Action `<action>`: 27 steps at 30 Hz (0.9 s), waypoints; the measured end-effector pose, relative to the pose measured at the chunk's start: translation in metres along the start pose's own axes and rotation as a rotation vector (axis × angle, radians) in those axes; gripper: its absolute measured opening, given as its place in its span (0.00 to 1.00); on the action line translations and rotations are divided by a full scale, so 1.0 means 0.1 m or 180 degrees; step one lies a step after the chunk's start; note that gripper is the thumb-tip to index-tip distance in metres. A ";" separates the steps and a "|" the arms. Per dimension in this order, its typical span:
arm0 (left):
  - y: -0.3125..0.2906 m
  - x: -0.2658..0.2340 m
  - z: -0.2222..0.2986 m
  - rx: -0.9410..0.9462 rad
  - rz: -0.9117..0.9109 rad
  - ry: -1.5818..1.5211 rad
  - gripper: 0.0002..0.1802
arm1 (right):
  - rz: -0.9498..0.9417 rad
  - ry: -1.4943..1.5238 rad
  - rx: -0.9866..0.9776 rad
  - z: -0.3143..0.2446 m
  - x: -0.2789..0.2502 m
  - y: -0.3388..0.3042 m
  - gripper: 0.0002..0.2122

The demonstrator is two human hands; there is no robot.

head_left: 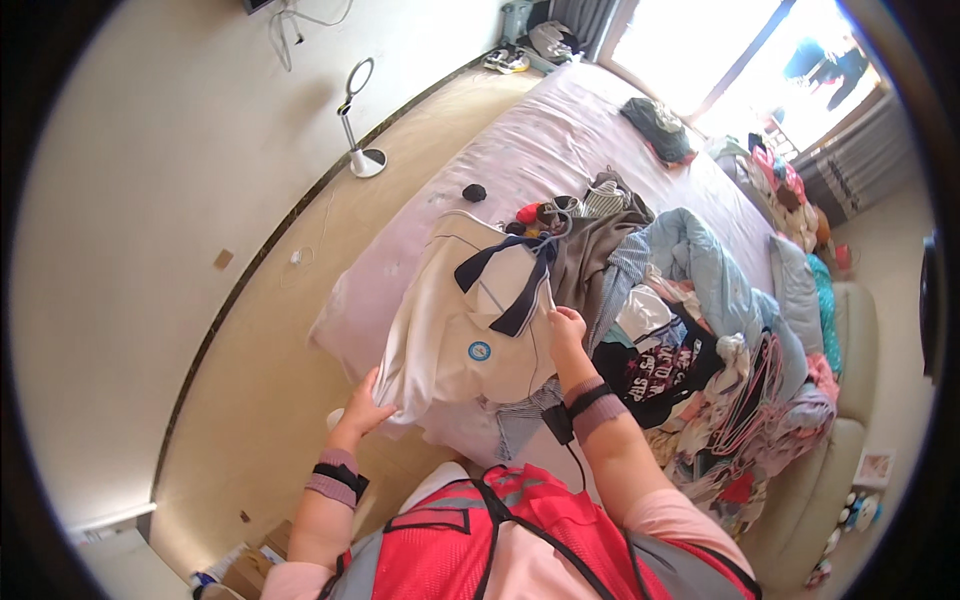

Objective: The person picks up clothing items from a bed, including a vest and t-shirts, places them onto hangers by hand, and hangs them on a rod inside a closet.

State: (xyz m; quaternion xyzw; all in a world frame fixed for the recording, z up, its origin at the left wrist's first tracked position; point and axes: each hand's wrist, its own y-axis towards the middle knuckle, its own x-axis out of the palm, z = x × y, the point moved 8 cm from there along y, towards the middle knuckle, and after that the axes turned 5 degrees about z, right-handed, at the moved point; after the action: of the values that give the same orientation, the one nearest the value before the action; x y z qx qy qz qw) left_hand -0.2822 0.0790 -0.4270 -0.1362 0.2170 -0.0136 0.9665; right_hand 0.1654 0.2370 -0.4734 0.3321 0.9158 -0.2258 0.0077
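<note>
A white shirt (425,325) with a navy collar (528,300) and a round blue badge (480,351) is spread out over the near end of the bed. My left hand (362,408) pinches the cloth at its lower left edge. On the other side, my right hand (566,328) grips the shirt's right edge, just below the collar. Both hands are closed, and the cloth between them hangs in loose folds. Beside my right hand lies a brown garment (585,265). A small black bundle (474,192) rests on the sheet beyond the shirt.
On the bed (530,130), a heap of clothes (715,400) with hangers fills the right side, by a light blue quilt (690,245). Dark folded clothes (655,130) lie at the far end. A white lamp (367,162) stands on the floor at left.
</note>
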 end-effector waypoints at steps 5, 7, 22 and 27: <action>0.33 -0.12 -0.44 -0.0139 0.0321 0.0576 0.46 | 0.0133 -0.0364 0.0050 0.15 0.46 0.18 0.09; 0.36 -0.18 -0.53 -0.0172 0.0511 0.0610 0.42 | 0.0202 -0.0634 -0.0048 0.06 0.59 0.18 0.11; -0.03 0.41 -0.47 -0.0420 -0.0474 0.0431 0.23 | -0.0296 -0.1049 -0.0356 0.23 0.74 0.66 0.21; -0.11 0.61 -0.30 -0.0449 -0.0688 0.0545 0.22 | 0.0010 -0.1073 -0.0747 0.36 0.28 0.61 0.19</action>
State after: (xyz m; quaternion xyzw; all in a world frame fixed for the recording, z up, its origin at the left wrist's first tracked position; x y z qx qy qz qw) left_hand -0.2396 0.0553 -0.4758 -0.2247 0.2831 -0.1139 0.9254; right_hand 0.1760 0.2798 -0.5356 0.2878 0.9211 -0.1699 0.1999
